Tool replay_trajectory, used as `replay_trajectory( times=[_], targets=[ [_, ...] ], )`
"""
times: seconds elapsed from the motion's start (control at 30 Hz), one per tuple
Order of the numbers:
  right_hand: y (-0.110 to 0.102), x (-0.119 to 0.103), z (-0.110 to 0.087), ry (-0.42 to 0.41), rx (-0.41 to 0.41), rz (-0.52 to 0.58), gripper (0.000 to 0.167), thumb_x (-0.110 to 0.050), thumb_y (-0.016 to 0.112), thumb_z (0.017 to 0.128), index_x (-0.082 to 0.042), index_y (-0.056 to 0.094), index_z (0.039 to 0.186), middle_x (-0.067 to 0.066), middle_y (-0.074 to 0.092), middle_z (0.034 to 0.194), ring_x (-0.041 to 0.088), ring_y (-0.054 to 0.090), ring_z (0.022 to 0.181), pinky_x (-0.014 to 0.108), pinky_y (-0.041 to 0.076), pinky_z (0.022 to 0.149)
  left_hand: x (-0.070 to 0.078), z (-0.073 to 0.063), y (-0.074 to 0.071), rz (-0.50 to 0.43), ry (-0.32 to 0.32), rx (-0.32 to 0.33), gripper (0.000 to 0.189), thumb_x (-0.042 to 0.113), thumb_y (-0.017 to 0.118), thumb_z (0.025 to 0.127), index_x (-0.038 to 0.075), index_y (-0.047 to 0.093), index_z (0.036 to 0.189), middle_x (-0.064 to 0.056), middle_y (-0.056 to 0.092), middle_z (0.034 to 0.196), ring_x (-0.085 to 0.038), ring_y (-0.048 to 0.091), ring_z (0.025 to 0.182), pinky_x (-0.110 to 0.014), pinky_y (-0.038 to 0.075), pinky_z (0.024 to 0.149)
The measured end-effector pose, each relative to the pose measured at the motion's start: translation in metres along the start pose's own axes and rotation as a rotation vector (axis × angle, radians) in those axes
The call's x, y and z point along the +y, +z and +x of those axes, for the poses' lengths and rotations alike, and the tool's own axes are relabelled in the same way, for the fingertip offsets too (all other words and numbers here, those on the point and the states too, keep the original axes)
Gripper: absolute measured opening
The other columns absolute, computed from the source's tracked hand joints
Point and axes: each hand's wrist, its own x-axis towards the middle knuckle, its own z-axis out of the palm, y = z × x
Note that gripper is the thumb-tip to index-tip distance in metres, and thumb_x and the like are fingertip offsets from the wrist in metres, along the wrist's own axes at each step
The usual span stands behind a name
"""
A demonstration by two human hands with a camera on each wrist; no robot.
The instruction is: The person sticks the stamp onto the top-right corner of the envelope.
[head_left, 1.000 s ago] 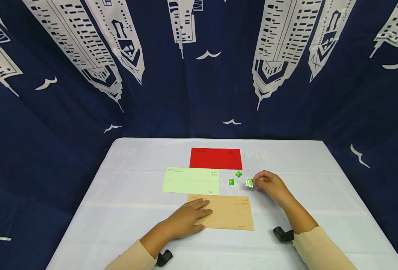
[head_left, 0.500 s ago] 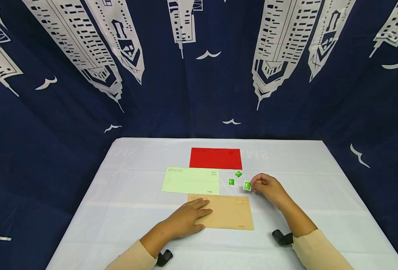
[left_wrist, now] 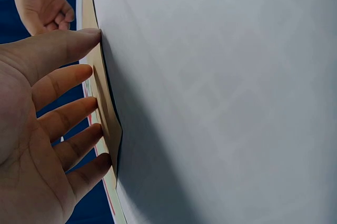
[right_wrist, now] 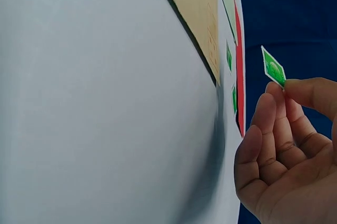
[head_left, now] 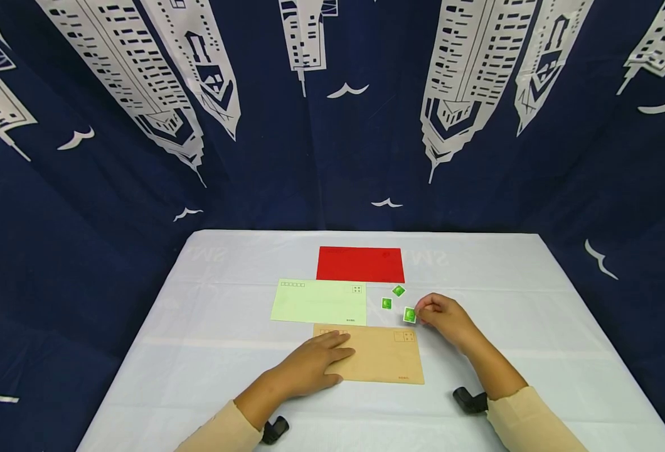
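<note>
Between thumb and fingertip my right hand (head_left: 444, 319) pinches a green stamp (head_left: 409, 315) with a white border by one corner. In the right wrist view that stamp (right_wrist: 274, 68) is held up off the table. It hovers just beyond the top right corner of a brown envelope (head_left: 380, 358), near its printed stamp box (head_left: 404, 337). My left hand (head_left: 312, 366) rests spread on the left part of this envelope, covering some of it. In the left wrist view the fingertips (left_wrist: 95, 131) touch the brown paper. Two more green stamps, one square (head_left: 386, 304) and one turned like a diamond (head_left: 398, 291), lie on the table.
Behind the brown envelope lies a pale green envelope (head_left: 318, 302), and farther back a red envelope (head_left: 361, 264). All are on a white table (head_left: 197, 351). A dark blue cloth (head_left: 321, 150) printed with buildings hangs behind. Black camera mounts (head_left: 470, 400) sit at the wrists.
My right hand has moved slightly left and toward me with the pinched stamp, closer to the brown envelope's corner. The left hand has stayed in place.
</note>
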Motion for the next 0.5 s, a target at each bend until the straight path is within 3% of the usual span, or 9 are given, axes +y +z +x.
replay_trajectory(
  times=[0.17, 0.5],
  targets=[
    [0.0048, 0.0033, 0.0005, 0.005, 0.001, -0.035, 0.017, -0.009, 0.061, 0.097, 0.005, 0.063, 0.107, 0.014, 0.067, 0.09, 0.016, 0.059, 0.081, 0.025, 0.053, 0.07, -0.0007, 0.0002, 0.0005, -0.005, -0.007, -0.001, 0.055, 0.031, 0.069, 0.095, 0.024, 0.054, 0.147, 0.002, 0.04, 0.162, -0.021, 0.032, 0.154, -0.044, 0.031, 0.125],
    [0.0108, -0.0032, -0.0044, -0.003, -0.011, -0.027, 0.015, -0.009, 0.065, 0.095, 0.003, 0.064, 0.104, 0.01, 0.065, 0.082, 0.018, 0.059, 0.078, 0.025, 0.051, 0.069, 0.0005, 0.0006, -0.0009, 0.011, 0.001, 0.004, 0.054, 0.03, 0.07, 0.095, 0.022, 0.056, 0.146, 0.001, 0.042, 0.161, -0.021, 0.034, 0.153, -0.043, 0.031, 0.124]
  ],
)
